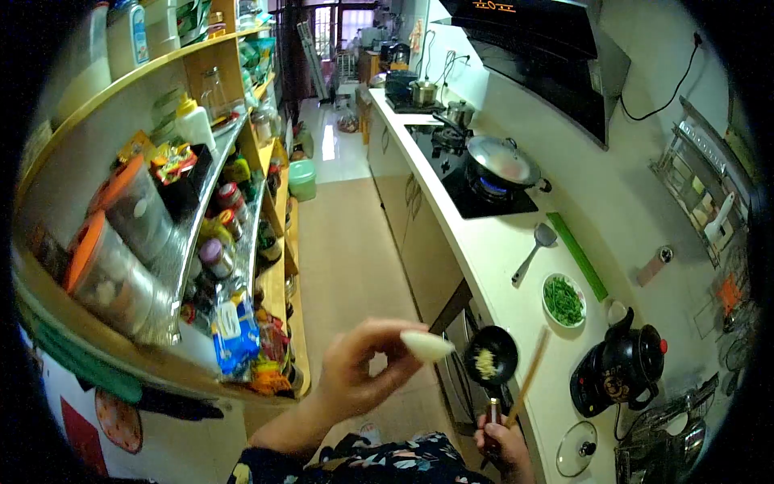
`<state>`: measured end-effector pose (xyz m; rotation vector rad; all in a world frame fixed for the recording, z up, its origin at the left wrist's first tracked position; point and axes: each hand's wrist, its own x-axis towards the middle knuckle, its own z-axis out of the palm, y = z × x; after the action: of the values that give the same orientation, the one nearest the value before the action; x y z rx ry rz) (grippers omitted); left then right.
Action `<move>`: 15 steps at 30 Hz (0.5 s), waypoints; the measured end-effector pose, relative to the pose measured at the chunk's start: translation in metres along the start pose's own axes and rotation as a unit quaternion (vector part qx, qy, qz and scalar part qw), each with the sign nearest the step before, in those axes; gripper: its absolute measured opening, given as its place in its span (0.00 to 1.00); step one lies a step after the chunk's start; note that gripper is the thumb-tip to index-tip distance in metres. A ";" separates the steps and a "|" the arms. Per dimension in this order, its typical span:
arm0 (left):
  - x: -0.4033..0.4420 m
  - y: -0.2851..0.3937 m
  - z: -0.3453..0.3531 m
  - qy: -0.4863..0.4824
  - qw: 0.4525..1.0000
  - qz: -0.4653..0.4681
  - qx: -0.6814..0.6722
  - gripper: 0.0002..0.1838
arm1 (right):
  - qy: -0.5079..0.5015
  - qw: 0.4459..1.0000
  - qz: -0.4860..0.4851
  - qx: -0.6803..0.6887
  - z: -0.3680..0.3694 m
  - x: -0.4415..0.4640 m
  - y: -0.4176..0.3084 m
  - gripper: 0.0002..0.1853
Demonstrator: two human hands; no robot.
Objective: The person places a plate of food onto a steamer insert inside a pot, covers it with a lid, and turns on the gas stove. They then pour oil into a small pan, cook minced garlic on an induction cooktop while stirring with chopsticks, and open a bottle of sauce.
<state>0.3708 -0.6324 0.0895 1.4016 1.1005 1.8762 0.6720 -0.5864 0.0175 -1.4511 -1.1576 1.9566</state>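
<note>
"at the near edge of the long white counter [500, 250], what does the right hand [505, 444] have?"

"two things in one closed grip: the brown handle of a small round black pan [501, 345], and a pair of slim wooden chopsticks [528, 375] slanting up past it. a little heap of pale yellow chopped bits [485, 363] sits inside the pan."

"and the left hand [355, 367]?"

"curled into a ring, holding a pale oval white piece [427, 347] out at the fingertips. it looks smooth, but i can't tell what it is."

"what worries you?"

"the shared grip, mostly. if the fingers loosen to work the chopsticks, i'd expect the handle to roll and the bits to spill, perhaps over the edge onto the floor. the white piece is out over the beige floor [343, 258] too, so a slack pinch could drop it."

"anything else close by?"

"the chopstick ends are near a round white plate of chopped green leaves [564, 300]; a wide swing could knock it. farther along, a blue gas flame [492, 192] burns under a lidded dark wok [504, 161]. unwatched, that could boil over or scorch, though the lid hides what's inside."
</note>
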 end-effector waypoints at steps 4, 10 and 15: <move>0.047 0.038 -0.024 -0.117 0.983 0.133 -0.044 0.17 | -0.083 0.991 0.075 -0.071 0.037 0.082 -0.019 0.16; 0.118 0.017 -0.045 -0.163 0.927 0.335 -0.043 0.12 | -0.254 0.956 0.006 -0.148 0.090 0.211 -0.054 0.16; 0.203 -0.025 -0.037 -0.096 0.928 0.358 -0.030 0.11 | -0.331 0.931 0.037 -0.151 0.125 0.312 -0.114 0.15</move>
<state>0.2724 -0.4663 0.1662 2.0858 0.4410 2.1441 0.4318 -0.3338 -0.0503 -0.9765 -1.7719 2.5043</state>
